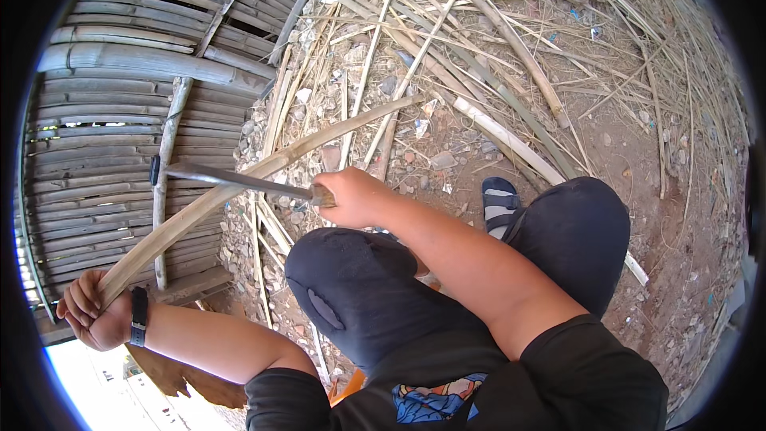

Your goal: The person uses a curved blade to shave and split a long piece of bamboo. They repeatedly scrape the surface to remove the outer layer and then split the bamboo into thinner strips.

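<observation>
A long split bamboo strip (307,144) runs slantwise from the lower left up toward the middle of the head view. Its near end is gripped in my left hand (94,311), whose fingers curl round it; a dark band circles that wrist. My right hand (351,198) is wrapped round the short handle of a machete (259,183). The long, dark blade points left and crosses the bamboo strip around its middle. Whether the edge touches the strip or has bitten into it, I cannot tell.
A wall of split bamboo slats (120,160) rises on the left. Bamboo poles (511,40) and thin strips lie scattered over the stony ground (638,223) ahead. A pale bamboo length (511,140) lies near my sandalled foot (500,199). My bent knees (343,271) are close below the blade.
</observation>
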